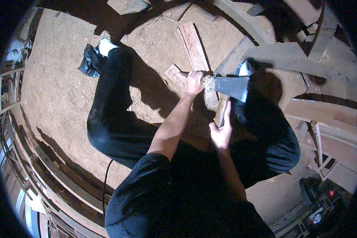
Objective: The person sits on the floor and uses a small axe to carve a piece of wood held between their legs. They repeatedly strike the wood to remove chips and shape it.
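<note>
My left hand (194, 82) grips a short wooden piece (182, 74) whose pale, frayed end (208, 83) sticks out to the right. My right hand (221, 133) is closed around the wooden handle (222, 110) of an axe. Its grey steel head (233, 87) lies crosswise above the handle, with the narrow end against the frayed wood and the broad end pointing right. Under both hands lie reddish planks (194, 49) on a sawdust floor (59, 91). My legs in black trousers (111, 115) spread to either side.
A black bag (89, 61) lies by my white shoe (106, 45) at upper left. Boards and timber offcuts (325, 115) pile up on the right and along the top. Long wooden slats (59, 174) run along the lower left. A dark cable (105, 178) hangs beside my body.
</note>
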`<action>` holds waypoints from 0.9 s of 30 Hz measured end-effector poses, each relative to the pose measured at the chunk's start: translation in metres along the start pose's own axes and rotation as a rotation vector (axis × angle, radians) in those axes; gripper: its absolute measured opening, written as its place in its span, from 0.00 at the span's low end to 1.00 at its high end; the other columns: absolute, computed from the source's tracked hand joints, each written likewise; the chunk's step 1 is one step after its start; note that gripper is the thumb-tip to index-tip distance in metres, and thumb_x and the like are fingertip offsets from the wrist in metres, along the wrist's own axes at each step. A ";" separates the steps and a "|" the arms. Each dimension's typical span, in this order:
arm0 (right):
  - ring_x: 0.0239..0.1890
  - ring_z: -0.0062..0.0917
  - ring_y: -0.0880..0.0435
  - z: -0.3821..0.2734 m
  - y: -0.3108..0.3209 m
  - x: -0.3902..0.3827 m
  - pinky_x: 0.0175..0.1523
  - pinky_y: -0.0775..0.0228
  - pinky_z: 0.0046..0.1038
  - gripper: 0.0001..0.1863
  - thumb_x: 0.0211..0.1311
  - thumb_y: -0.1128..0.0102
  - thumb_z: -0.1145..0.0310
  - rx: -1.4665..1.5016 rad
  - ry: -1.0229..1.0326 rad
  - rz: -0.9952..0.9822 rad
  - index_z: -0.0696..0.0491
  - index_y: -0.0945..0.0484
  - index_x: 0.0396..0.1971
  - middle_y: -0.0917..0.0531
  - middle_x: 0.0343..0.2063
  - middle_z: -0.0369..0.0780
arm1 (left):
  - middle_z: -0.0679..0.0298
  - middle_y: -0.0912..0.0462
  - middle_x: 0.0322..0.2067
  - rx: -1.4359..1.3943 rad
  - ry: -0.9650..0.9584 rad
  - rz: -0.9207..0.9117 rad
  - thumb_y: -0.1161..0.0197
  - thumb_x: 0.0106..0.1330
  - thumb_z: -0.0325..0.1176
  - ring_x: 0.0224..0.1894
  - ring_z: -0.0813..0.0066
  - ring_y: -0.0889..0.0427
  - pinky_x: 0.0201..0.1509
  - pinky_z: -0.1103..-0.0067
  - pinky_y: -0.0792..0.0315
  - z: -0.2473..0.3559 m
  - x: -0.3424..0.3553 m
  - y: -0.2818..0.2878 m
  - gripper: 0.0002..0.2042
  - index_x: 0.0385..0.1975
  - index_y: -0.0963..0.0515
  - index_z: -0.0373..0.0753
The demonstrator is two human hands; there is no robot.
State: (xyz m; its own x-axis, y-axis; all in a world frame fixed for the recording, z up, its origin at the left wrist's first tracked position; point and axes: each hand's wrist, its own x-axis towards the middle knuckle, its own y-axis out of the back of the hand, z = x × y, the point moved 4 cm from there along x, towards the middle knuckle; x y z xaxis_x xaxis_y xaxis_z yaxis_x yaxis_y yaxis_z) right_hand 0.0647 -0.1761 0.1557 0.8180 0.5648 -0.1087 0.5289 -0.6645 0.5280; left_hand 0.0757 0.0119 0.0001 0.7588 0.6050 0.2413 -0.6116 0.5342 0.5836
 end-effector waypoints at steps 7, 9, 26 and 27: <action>0.21 0.14 0.30 0.005 -0.004 -0.005 0.27 0.31 0.17 0.52 0.45 0.51 0.91 0.177 -0.117 -0.001 0.40 0.56 0.71 0.26 0.39 0.38 | 0.56 0.22 0.26 -0.042 -0.051 0.124 0.32 0.45 0.36 0.35 0.55 0.22 0.44 0.66 0.32 0.018 0.003 0.023 0.10 0.23 0.25 0.39; 0.23 0.14 0.29 0.020 -0.008 -0.005 0.28 0.31 0.17 0.52 0.44 0.50 0.91 0.122 -0.053 -0.057 0.41 0.55 0.71 0.26 0.40 0.37 | 0.56 0.22 0.26 -0.080 -0.006 0.139 0.32 0.45 0.36 0.35 0.55 0.22 0.44 0.66 0.32 0.023 0.001 0.031 0.10 0.23 0.25 0.40; 0.25 0.17 0.27 0.016 0.010 -0.011 0.27 0.30 0.18 0.54 0.42 0.51 0.92 0.419 -0.321 -0.071 0.39 0.54 0.71 0.26 0.38 0.37 | 0.67 0.17 0.21 -0.341 0.392 0.173 0.33 0.49 0.29 0.24 0.79 0.20 0.31 0.79 0.25 -0.053 -0.026 0.028 0.05 0.24 0.19 0.38; 0.27 0.17 0.27 0.015 0.012 -0.012 0.29 0.29 0.18 0.54 0.42 0.51 0.93 0.432 -0.342 -0.079 0.39 0.55 0.71 0.25 0.43 0.39 | 0.65 0.17 0.23 -0.296 0.340 0.145 0.35 0.51 0.31 0.25 0.77 0.19 0.32 0.78 0.24 -0.055 -0.023 0.028 0.05 0.25 0.18 0.39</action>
State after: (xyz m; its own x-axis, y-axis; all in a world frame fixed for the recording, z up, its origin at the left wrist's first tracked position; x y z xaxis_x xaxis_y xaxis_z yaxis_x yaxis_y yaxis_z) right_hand 0.0646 -0.1982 0.1502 0.7609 0.4775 -0.4393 0.5769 -0.8078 0.1213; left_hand 0.0284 0.0457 -0.0320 0.5748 0.8183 0.0080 -0.7807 0.5455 0.3049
